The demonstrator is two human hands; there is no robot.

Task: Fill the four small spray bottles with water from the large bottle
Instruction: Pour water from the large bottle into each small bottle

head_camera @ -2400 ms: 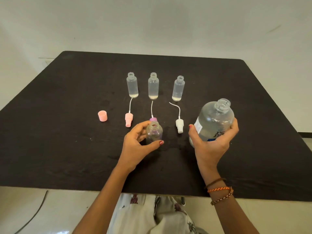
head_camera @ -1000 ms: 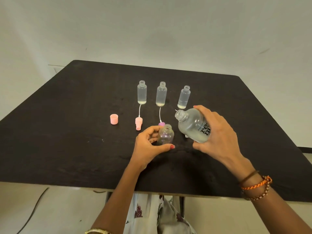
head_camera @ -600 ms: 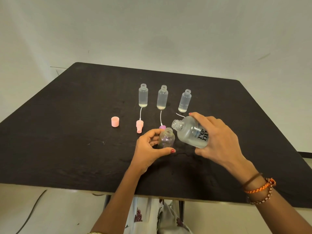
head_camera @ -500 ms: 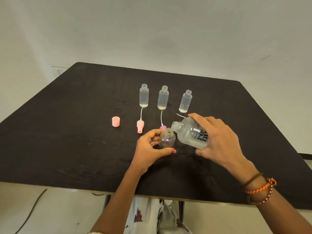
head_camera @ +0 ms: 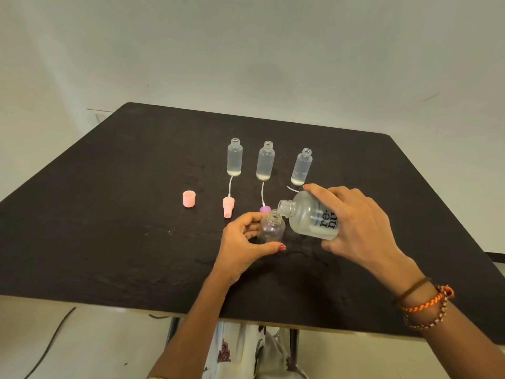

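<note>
On the black table (head_camera: 109,214), near its front edge, your left hand (head_camera: 243,247) wraps thumb and fingers around a small spray bottle (head_camera: 271,228) that stands upright with its neck open. Your right hand (head_camera: 358,228) grips the large bottle (head_camera: 311,218) from above, tilted steeply so its open mouth sits just beside and slightly above the small bottle's neck. Cannot tell whether water is running. The large bottle is part full.

Behind, three more small bottles stand upright in a row, uncapped: left bottle (head_camera: 234,161), middle bottle (head_camera: 265,164), right bottle (head_camera: 301,170), each with a little liquid at the bottom. In front of them lie a pink spray head (head_camera: 227,207) with its tube, a purple spray head (head_camera: 264,209) partly hidden by the held bottle, and a white tube (head_camera: 293,189) mostly hidden by your right hand. A pink cap (head_camera: 188,198) stands apart to the left.
</note>
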